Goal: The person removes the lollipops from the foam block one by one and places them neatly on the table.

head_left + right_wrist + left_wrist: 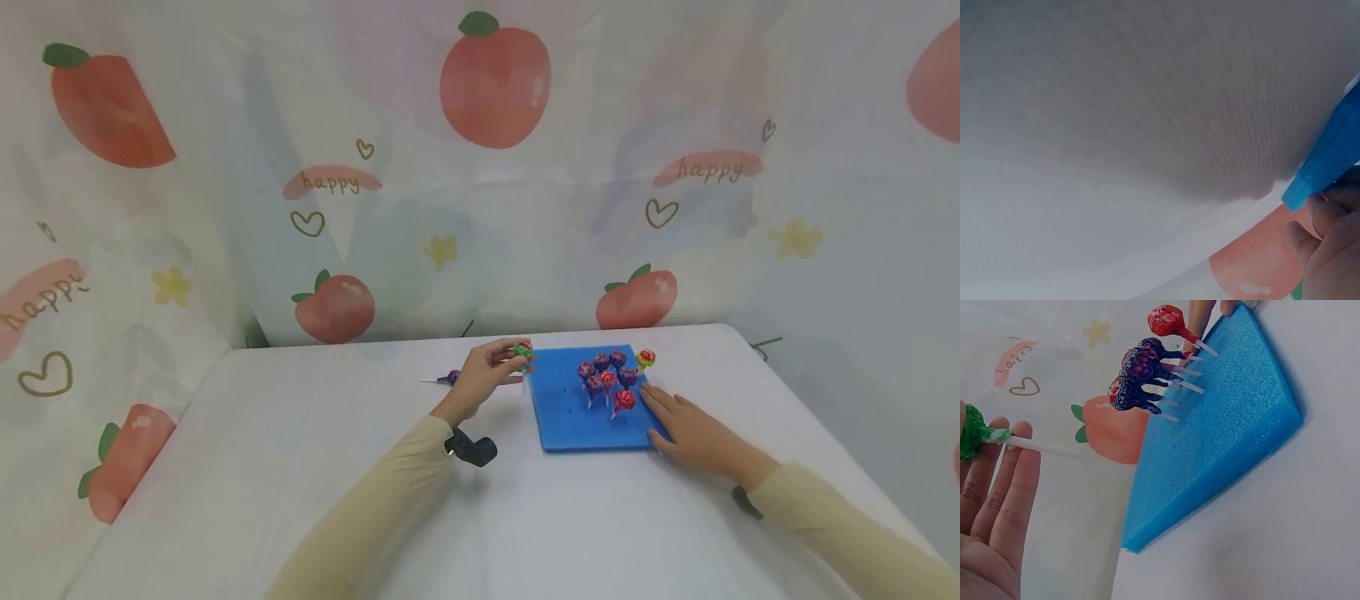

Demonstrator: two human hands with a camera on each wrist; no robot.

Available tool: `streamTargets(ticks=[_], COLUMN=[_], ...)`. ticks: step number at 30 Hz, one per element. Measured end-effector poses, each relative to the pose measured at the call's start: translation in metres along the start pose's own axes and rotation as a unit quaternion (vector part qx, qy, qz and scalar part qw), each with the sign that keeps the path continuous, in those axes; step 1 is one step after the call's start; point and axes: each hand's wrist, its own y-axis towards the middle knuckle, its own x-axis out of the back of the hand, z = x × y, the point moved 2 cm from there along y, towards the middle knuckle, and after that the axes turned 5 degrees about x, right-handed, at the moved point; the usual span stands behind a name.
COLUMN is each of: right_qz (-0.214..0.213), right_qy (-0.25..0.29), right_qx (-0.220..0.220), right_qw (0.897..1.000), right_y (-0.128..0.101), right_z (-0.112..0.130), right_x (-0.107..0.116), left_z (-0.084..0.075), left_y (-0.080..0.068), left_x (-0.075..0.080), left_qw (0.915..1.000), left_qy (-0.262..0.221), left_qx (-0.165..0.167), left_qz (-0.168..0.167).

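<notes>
Left grip: the left hand point(480, 377) is pinching a green lollipop point(974, 433) at the top of its stick point(1041, 447), fingers point(1015, 481) lying along the stick and the head sitting at the fingertips.
Lollipop place: it is hanging just beside the foam's left edge, above the table point(300, 467), not yet standing in the foam.
Handling: the lollipop is looking light and stiff, with a thin stick that is likely slippery and a hard head that could crack; taking it near the head is giving the best control of the stick's free end.
Right grip: the right hand point(690, 429) is lying flat with straight fingers, pressing on the near right corner of the foam point(577, 417), grasping nothing.
Foam: the blue block is looking soft and light, likely to slide unless held down.
Standing lollipops: a cluster of purple and red lollipops point(606, 379) is standing upright in the foam, with a yellow one point(646, 359) at the far right corner.
Arm pose: both forearms in beige sleeves are reaching forward, the left wrist bending toward the foam.
Aside: a purple lollipop point(452, 377) is lying on the table left of the left hand.
</notes>
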Motion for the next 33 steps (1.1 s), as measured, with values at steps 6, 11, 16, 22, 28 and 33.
streamTargets(ticks=[6,11,16,22,28,33], right_qz=[-0.004,-0.001,-0.001,0.001,0.000,0.001], right_qy=[0.003,0.004,0.002,0.001,0.001,0.001], right_qx=[0.001,0.000,-0.001,0.000,0.000,-0.001], right_qw=[1.000,1.000,1.000,1.000,1.000,1.000], right_y=[-0.001,-0.002,-0.002,-0.003,-0.002,-0.002], right_z=[0.002,0.002,0.003,0.003,0.002,0.001], right_x=[-0.001,-0.001,0.001,0.002,0.001,0.000], left_z=[0.002,0.001,0.003,0.004,0.007,0.010], left_y=[-0.012,-0.018,-0.024,-0.032,-0.039,-0.045], left_x=[0.012,0.020,0.030,0.045,0.061,0.075], left_qw=[0.9998,0.9997,0.9997,0.9991,0.9981,0.9949], left_qy=[0.016,0.021,0.024,0.034,0.032,0.038], left_qx=[-0.001,0.010,0.005,0.017,0.036,0.058], left_qz=[0.007,0.003,-0.006,-0.019,-0.038,-0.073])
